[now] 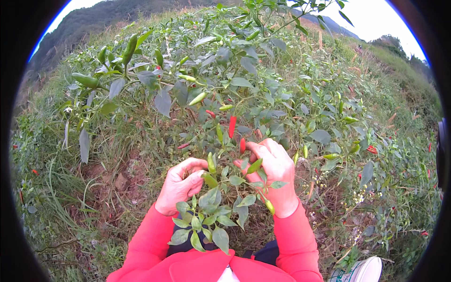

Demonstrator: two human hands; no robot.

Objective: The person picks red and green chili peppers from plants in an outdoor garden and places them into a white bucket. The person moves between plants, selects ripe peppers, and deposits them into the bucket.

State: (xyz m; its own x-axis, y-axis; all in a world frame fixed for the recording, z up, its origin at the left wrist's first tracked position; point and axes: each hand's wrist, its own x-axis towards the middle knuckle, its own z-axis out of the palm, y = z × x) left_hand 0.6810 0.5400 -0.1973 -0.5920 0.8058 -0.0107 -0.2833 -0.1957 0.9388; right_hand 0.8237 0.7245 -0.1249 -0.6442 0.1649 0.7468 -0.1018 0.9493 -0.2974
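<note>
My left hand (pixel 183 183) is curled beside two green chili peppers, one upright pepper (pixel 211 163) and a thicker pepper (pixel 210 179) at my thumb tip. Whether it grips anything inside the curled fingers is hidden. My right hand (pixel 275 165) reaches in among the leaves, palm mostly turned away. A red chili pepper (pixel 242 145) is right at its index fingertip; a firm hold cannot be made out. Under that hand hangs a green pepper (pixel 254 166), and a yellow-green one (pixel 270 207) sits below the wrist. Above, a longer red pepper (pixel 232 127) dangles from the chili plant (pixel 243 84).
A leafy pepper branch (pixel 208 222) sticks up close to my chest. At lower left are bare soil and a stone (pixel 121 182) among grass. A white container (pixel 370 270) with green print stands at lower right. More green peppers (pixel 86 80) hang at upper left.
</note>
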